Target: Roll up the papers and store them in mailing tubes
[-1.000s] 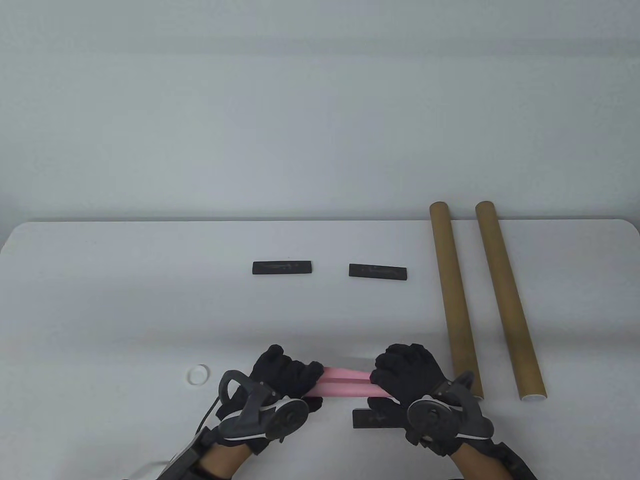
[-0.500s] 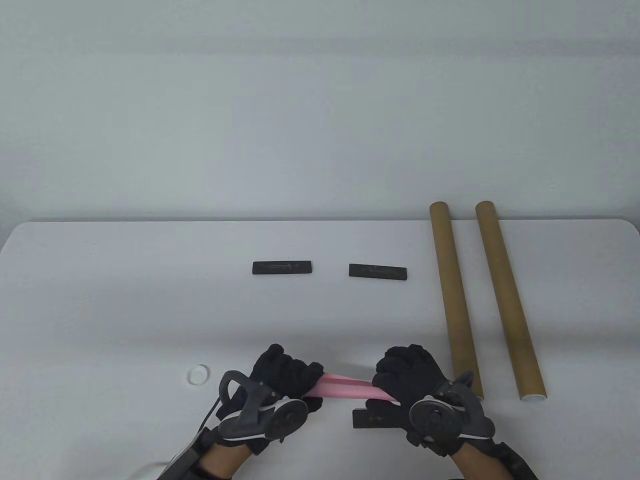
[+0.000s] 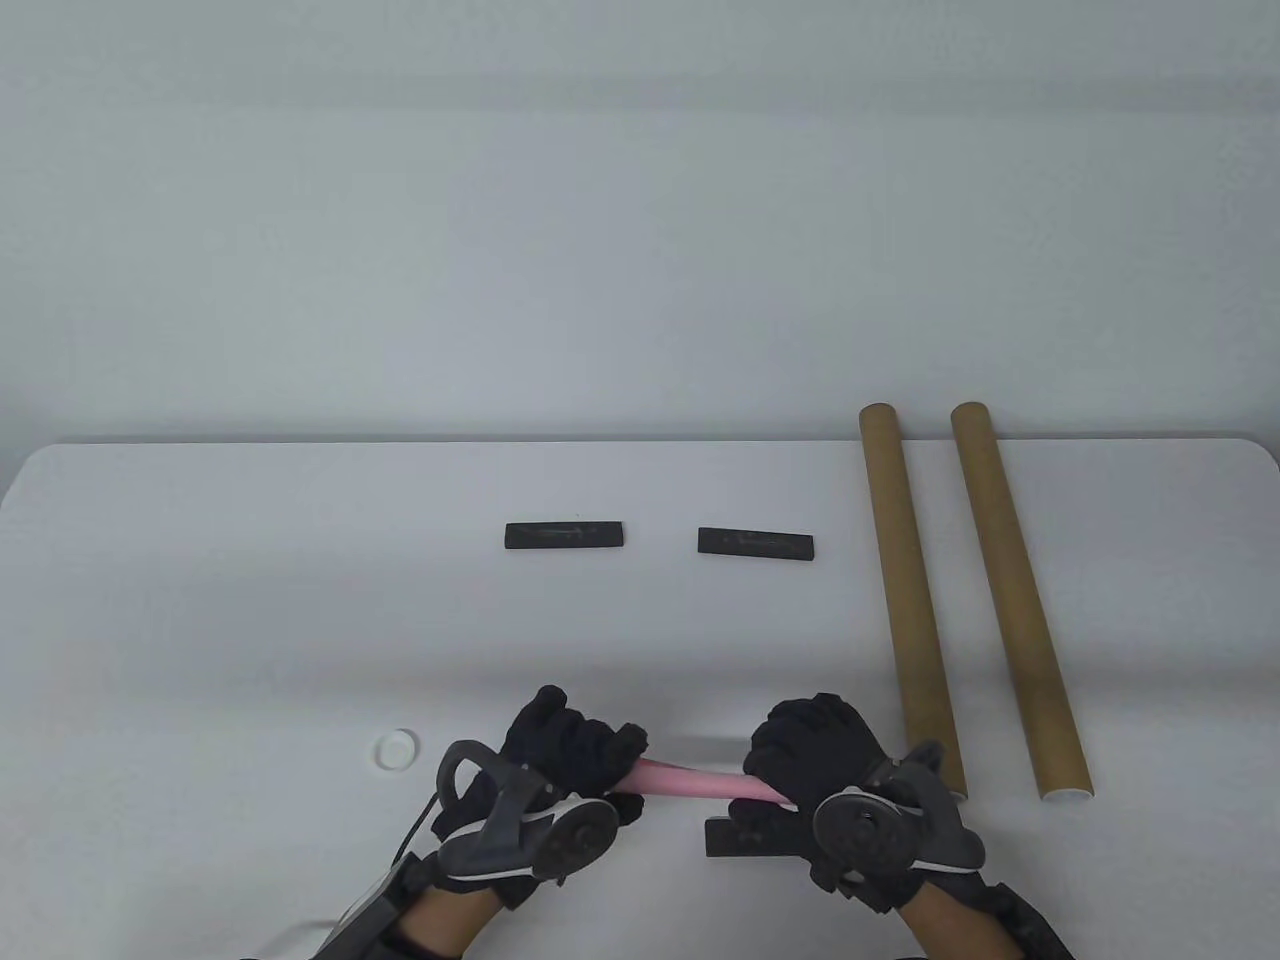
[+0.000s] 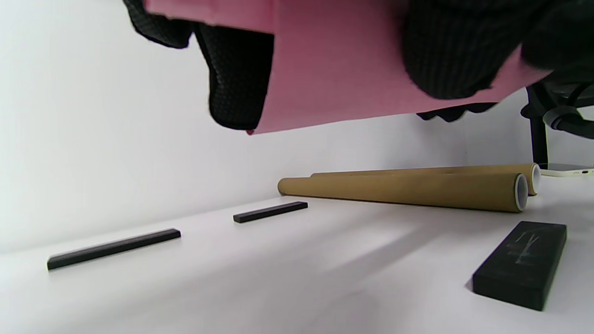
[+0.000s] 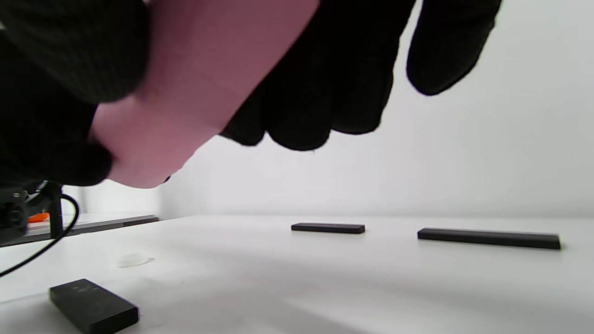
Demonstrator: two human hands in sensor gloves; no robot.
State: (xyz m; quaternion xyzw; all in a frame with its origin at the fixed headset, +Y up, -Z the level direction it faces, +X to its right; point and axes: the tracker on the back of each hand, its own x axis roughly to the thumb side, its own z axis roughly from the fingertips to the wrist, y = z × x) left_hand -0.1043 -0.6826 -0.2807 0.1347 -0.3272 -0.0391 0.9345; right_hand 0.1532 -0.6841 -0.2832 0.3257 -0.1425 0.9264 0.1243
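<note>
A rolled pink paper (image 3: pixel 690 780) is held above the table near its front edge, one end in each hand. My left hand (image 3: pixel 575 750) grips its left end and my right hand (image 3: pixel 815 750) grips its right end. The roll fills the top of the left wrist view (image 4: pixel 334 79) and the right wrist view (image 5: pixel 199 88), with gloved fingers (image 5: pixel 334 93) wrapped around it. Two brown mailing tubes (image 3: pixel 912 600) (image 3: pixel 1020 600) lie side by side on the right of the table, their near ends open; they also show in the left wrist view (image 4: pixel 408 190).
Two black bars (image 3: pixel 565 535) (image 3: pixel 755 545) lie mid-table. A third black block (image 3: pixel 735 835) lies under my right hand, also shown in the left wrist view (image 4: pixel 519 264). A white cap (image 3: pixel 395 748) lies left of my left hand.
The pink roll has tightened from two visible bands into one thin roll. Both hands stay in place; the right end sits slightly lower.
</note>
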